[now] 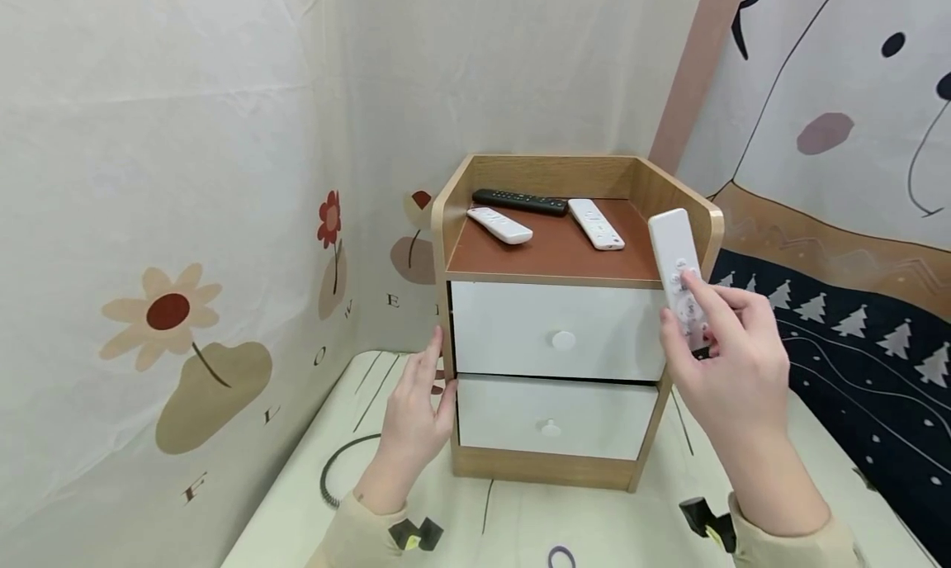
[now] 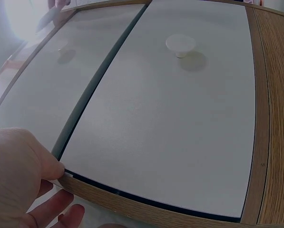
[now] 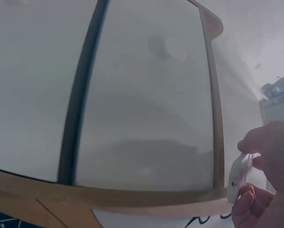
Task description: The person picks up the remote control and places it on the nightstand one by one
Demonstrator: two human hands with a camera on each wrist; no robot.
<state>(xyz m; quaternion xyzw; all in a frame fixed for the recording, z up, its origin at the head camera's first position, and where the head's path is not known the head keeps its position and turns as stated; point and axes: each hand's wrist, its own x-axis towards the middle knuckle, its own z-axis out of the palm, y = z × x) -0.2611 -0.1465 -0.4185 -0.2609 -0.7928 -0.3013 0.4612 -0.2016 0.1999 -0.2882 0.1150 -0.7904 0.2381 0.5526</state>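
Observation:
My right hand [image 1: 743, 362] grips a white remote control [image 1: 672, 238] at the right front of a small wooden cabinet [image 1: 542, 467], the remote's buttons facing up and its far end raised. In the right wrist view, the remote [image 3: 236, 183] shows edge-on between thumb and fingers. My left hand [image 1: 411, 411] rests against the cabinet's left side, its fingers extended along the panel and its thumb at the front edge. On the brown top shelf [image 1: 550, 258] lie a black remote [image 1: 520, 201], a short white remote [image 1: 500, 225] and a longer white remote [image 1: 596, 224].
Two white drawers, an upper one [image 1: 505, 328] and a lower one [image 1: 505, 411], have round knobs and sit pushed in. A raised rim surrounds the shelf's back and sides. A coiled dark cable [image 1: 327, 485] and a purple ring [image 1: 561, 551] lie on the pale surface. Printed cloth hangs behind.

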